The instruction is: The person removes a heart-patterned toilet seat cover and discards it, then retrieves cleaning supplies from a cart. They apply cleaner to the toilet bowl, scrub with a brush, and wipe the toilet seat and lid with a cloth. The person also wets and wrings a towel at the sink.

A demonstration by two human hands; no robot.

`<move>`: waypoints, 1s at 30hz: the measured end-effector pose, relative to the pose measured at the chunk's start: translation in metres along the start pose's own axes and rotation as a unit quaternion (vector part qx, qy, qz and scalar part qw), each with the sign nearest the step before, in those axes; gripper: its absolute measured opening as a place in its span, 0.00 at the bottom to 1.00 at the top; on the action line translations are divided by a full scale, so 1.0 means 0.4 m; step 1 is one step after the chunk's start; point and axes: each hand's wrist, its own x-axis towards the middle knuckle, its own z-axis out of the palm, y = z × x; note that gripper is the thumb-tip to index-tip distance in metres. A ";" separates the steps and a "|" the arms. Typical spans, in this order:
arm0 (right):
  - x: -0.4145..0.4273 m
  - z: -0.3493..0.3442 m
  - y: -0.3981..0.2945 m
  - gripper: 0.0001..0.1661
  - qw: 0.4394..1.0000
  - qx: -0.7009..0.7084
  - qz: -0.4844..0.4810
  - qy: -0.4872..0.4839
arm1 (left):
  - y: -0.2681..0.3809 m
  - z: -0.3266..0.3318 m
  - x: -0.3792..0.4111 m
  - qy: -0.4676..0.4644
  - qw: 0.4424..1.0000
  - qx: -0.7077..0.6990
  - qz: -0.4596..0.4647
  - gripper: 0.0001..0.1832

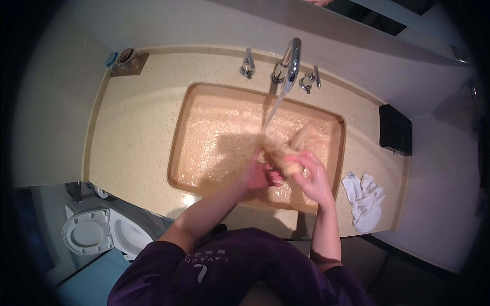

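Note:
Over a rectangular sink with water in it, my right hand grips a blurred, pale tan cloth-like item. My left hand is beside and below that item, its fingers partly curled; whether it touches the item is unclear. From the chrome faucet a stream of water runs down towards the item's upper end. Another pale, soft-looking thing lies in the water at the sink's right side.
A crumpled white cloth lies on the counter to the right, below a black box. Two faucet handles flank the spout. Glasses stand on a tray at the upper left. A toilet is at the lower left.

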 end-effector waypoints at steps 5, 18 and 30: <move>-0.098 0.013 -0.134 0.16 0.990 0.027 -0.012 -0.138 | -0.029 -0.054 0.064 -0.117 0.988 -0.045 0.088 0.36; 0.065 0.000 0.271 0.18 0.964 0.135 0.227 0.041 | -0.039 -0.018 -0.138 -0.127 0.979 -0.013 -0.162 0.37; 0.457 -0.095 0.326 0.27 0.957 0.067 0.196 0.202 | -0.016 -0.150 -0.203 -0.147 0.981 -0.107 0.071 0.27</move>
